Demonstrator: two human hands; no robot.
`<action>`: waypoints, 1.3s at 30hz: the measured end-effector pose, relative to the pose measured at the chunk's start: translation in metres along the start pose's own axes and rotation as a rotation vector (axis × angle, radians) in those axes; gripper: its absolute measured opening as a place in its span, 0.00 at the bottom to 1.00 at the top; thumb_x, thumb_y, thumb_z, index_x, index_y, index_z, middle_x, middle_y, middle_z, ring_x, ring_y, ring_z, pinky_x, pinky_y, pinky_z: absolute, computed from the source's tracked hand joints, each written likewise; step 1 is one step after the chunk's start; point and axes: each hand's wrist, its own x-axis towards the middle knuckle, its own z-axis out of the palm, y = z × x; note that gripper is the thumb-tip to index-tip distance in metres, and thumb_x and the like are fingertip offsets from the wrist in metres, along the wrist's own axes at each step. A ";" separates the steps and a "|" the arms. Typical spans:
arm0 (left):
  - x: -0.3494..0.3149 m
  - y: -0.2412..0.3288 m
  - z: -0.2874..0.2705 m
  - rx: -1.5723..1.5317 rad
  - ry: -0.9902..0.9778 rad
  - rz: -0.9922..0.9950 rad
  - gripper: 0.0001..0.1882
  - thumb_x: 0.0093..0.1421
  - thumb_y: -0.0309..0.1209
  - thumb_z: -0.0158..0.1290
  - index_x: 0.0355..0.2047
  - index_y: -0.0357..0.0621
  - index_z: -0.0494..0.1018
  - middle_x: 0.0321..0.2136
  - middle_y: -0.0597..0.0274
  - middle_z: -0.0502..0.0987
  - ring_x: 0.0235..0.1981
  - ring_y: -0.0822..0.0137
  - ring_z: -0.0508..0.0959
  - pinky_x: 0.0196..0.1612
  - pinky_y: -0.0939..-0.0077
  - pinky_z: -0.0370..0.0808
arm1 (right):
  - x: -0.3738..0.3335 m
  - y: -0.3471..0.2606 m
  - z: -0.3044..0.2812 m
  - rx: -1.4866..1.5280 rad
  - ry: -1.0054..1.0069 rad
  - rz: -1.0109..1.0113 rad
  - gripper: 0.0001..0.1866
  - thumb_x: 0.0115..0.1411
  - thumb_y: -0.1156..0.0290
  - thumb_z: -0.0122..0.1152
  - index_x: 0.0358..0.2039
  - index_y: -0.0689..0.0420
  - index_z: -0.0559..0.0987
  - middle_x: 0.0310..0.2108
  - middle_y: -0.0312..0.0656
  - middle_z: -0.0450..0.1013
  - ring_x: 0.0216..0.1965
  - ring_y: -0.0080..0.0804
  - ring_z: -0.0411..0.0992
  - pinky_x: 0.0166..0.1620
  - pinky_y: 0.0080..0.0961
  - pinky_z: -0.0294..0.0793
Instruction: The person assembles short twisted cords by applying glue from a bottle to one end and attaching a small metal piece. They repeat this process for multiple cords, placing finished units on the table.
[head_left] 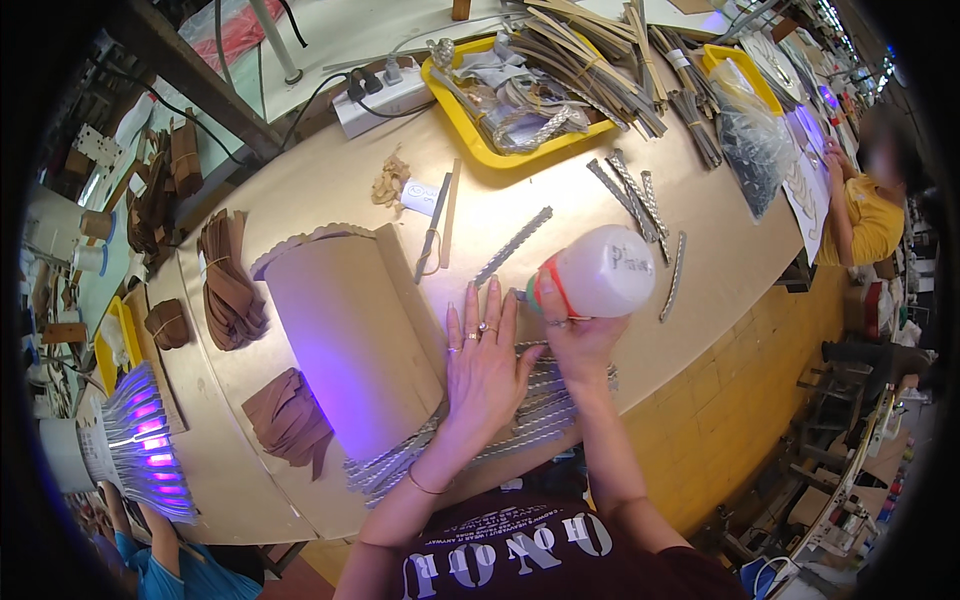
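Note:
In my right hand [585,352] is a translucent white squeeze bottle [612,268], tilted with its red and green neck end toward my left fingertips. My left hand [485,350] lies flat on the table, fingers stretched out, beside the bottle's tip. Under and around both wrists spread several grey-and-silver braided strips [535,408]. Just beyond my left fingertips lies a single dark braided strip [514,245]. What sits beneath my left palm is hidden. A curved brown cardboard piece [350,325] stands left of that hand, lit partly purple.
At the back sits a yellow tray [500,160] of braided pieces, near a white power strip [385,103]. Brown strap bundles [228,285] lie left. More short braided strips [640,195] rest right of centre. One co-worker in yellow [868,215] is far right; another in blue [175,565] lower left.

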 end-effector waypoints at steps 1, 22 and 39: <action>0.000 0.000 -0.001 0.013 -0.015 -0.002 0.39 0.61 0.46 0.53 0.66 0.34 0.56 0.69 0.47 0.51 0.71 0.45 0.44 0.70 0.44 0.40 | -0.002 0.000 0.006 0.023 0.001 0.022 0.19 0.50 0.65 0.74 0.39 0.60 0.79 0.33 0.44 0.78 0.35 0.34 0.78 0.42 0.30 0.76; 0.015 0.018 -0.004 0.063 0.117 0.074 0.27 0.61 0.40 0.56 0.57 0.39 0.69 0.67 0.44 0.54 0.70 0.43 0.47 0.69 0.42 0.41 | 0.022 0.091 -0.142 0.615 0.717 0.567 0.24 0.59 0.59 0.63 0.50 0.60 0.70 0.38 0.43 0.73 0.36 0.31 0.74 0.37 0.27 0.78; 0.011 0.031 -0.025 0.179 0.111 0.182 0.12 0.60 0.34 0.57 0.42 0.44 0.79 0.58 0.48 0.69 0.64 0.47 0.63 0.69 0.41 0.44 | 0.007 0.124 -0.154 1.391 0.567 0.573 0.33 0.57 0.52 0.55 0.58 0.60 0.69 0.31 0.40 0.70 0.27 0.31 0.72 0.23 0.23 0.71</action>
